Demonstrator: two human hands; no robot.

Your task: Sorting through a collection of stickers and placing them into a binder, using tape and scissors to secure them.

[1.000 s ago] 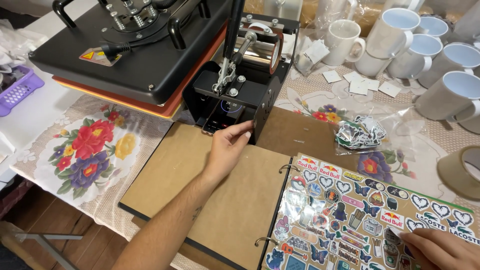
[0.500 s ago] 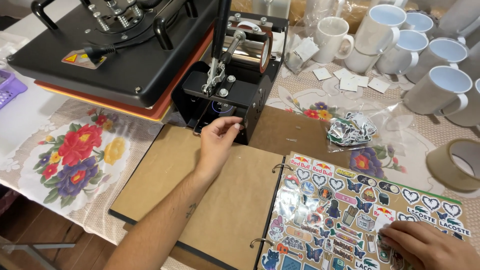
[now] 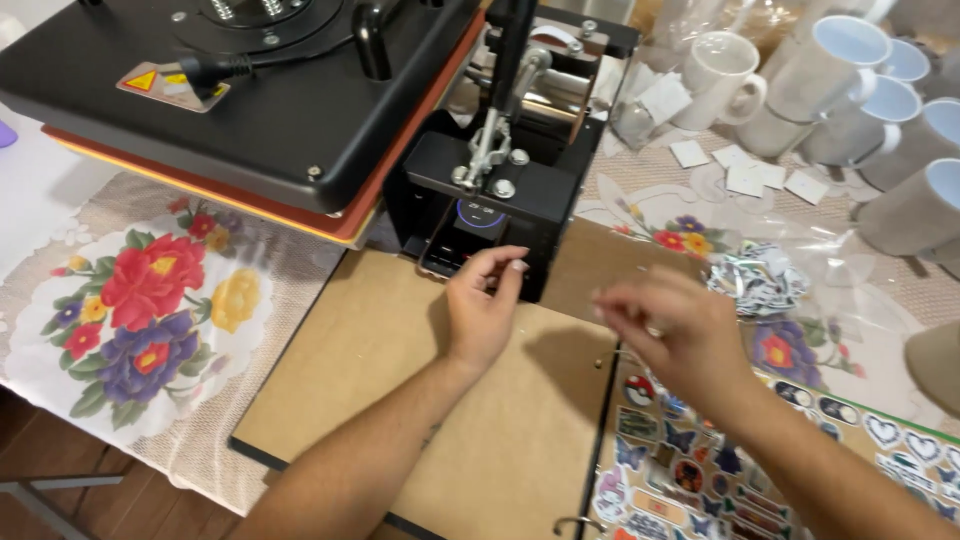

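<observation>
Two hands at work over an open binder on the table: left hand, fingers curled and nearly pinched, at the small control panel on the front of the black heat press; right hand blurred above the sticker sheet, whether it pinches anything I cannot tell. Press plate swung aside with nothing under it, white mugs unloaded beyond, a loose sticker pile near the right hand; by the look of it, setup only, pressing not yet begun.
</observation>
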